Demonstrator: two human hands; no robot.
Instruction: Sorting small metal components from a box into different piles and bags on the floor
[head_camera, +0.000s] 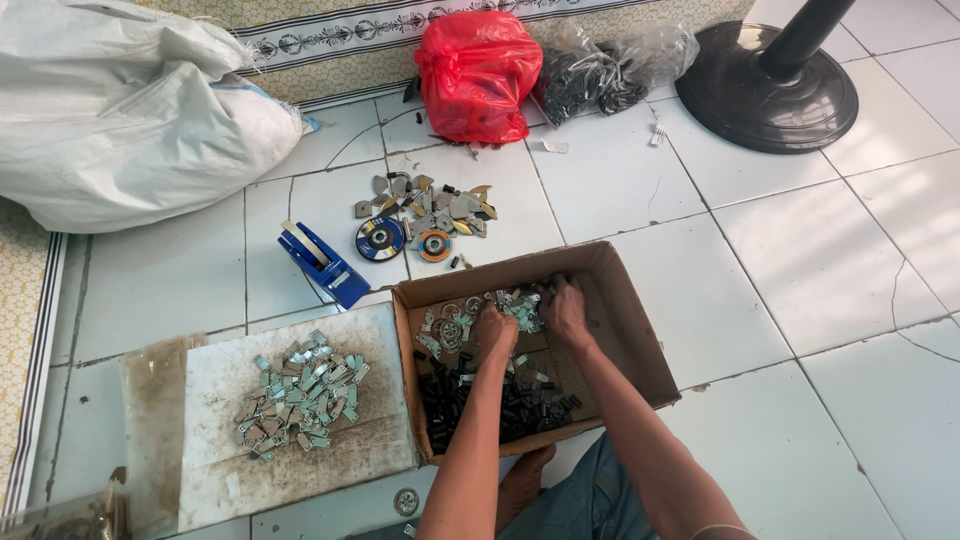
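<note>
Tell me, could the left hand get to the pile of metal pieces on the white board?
Probably yes: the left hand is in the cardboard box, the pile of metal pieces lies just beyond its low wall, uncovered.

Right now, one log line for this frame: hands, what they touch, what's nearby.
left hand: in cardboard box, on metal parts | right hand: same pile | beside: board with sorted metal pieces
</note>
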